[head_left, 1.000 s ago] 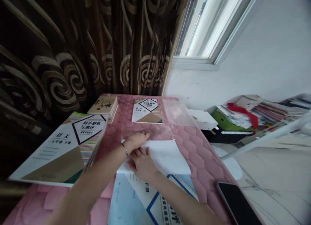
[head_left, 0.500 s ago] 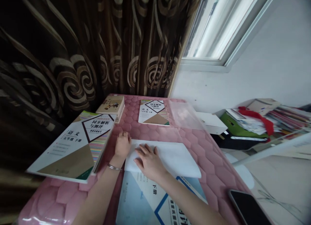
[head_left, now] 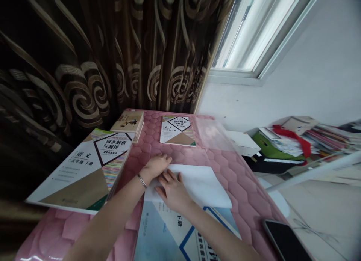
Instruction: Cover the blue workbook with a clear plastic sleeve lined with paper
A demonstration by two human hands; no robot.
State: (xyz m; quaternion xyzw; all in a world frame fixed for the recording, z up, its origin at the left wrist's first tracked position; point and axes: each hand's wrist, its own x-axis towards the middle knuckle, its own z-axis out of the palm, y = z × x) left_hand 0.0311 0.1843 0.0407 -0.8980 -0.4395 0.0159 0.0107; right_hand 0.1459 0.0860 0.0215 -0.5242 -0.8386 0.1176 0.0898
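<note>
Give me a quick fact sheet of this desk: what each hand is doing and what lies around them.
Left hand: resting at the far-left corner of the white sheet
Right hand: fingers spread, pressing the sheet's left part
Under the sheet: blue-and-white book
Left of hands: workbook stack
Far side: single workbook, small book pile
Near right: phone, screen dark
Surface: pink quilted mat

Dark swirl curtain, bright window, white wall, pink quilted tabletop

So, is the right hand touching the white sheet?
Touching. The head view shows the right hand lying flat, palm down, on the white sheet's left part, no gap visible.
</note>
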